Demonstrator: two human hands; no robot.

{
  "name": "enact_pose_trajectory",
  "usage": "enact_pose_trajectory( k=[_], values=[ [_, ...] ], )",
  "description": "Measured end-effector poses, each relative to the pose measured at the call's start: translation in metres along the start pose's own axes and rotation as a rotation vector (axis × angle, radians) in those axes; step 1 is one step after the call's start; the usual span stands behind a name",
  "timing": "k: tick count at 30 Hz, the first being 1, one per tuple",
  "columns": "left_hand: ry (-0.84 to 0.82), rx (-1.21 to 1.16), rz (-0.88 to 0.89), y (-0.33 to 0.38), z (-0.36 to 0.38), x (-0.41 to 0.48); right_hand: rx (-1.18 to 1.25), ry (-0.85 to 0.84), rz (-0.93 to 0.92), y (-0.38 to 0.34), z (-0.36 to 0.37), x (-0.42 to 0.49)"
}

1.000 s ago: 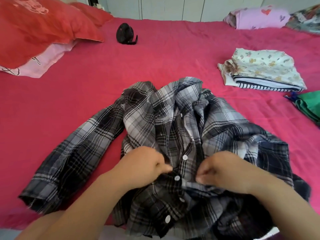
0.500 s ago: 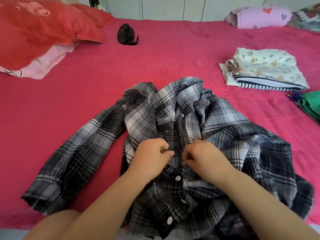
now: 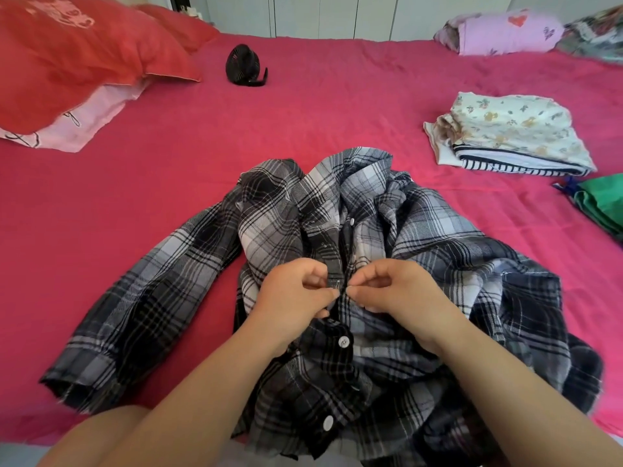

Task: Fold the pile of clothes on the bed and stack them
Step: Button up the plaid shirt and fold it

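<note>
left hand (image 3: 294, 294) and right hand (image 3: 396, 293): each grip pinches the front of the plaid shirt (image 3: 448, 251).

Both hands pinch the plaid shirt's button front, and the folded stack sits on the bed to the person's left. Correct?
No. The head view shows the folded stack on the bed to the person's right, not left. The left hand and right hand do pinch the button front of the plaid shirt.
</note>
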State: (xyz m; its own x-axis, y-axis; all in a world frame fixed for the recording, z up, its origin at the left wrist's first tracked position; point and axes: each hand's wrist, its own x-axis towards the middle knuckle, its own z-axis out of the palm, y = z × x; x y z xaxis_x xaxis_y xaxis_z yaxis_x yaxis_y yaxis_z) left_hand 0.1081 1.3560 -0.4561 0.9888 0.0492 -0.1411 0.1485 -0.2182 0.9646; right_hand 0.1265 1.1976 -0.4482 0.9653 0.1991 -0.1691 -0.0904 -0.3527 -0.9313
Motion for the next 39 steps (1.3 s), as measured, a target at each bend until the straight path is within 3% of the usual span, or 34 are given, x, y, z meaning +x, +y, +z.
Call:
enact_pose_trajectory(
  k=[4, 11, 20, 26, 31, 39],
  values=[
    [0.007, 0.047, 0.06, 0.0009, 0.0037, -0.0008, 0.127, -0.011, 0.039, 0.0002, 0.0031, 0.0001],
    [0.056, 0.24, 0.14, 0.0011, 0.0041, -0.0014, 0.033, 0.086, -0.003, 0.0037, 0.0078, 0.0033],
    [0.004, 0.086, 0.087, 0.0015, 0.0054, -0.0043, -0.083, 0.103, -0.05, 0.0038, 0.0092, 0.0044],
    [-0.022, 0.019, 0.075, 0.0026, 0.0058, -0.0051, 0.073, 0.059, 0.013, 0.0067, 0.0083, 0.0061],
    [-0.042, -0.173, 0.033, 0.003, 0.0046, -0.0043, 0.276, 0.007, 0.06, 0.0074, 0.0075, 0.0061],
    [0.08, 0.1, 0.173, 0.0003, 0.0061, -0.002, 0.519, -0.103, 0.145, 0.0025, 0.0057, 0.0033]
  ],
)
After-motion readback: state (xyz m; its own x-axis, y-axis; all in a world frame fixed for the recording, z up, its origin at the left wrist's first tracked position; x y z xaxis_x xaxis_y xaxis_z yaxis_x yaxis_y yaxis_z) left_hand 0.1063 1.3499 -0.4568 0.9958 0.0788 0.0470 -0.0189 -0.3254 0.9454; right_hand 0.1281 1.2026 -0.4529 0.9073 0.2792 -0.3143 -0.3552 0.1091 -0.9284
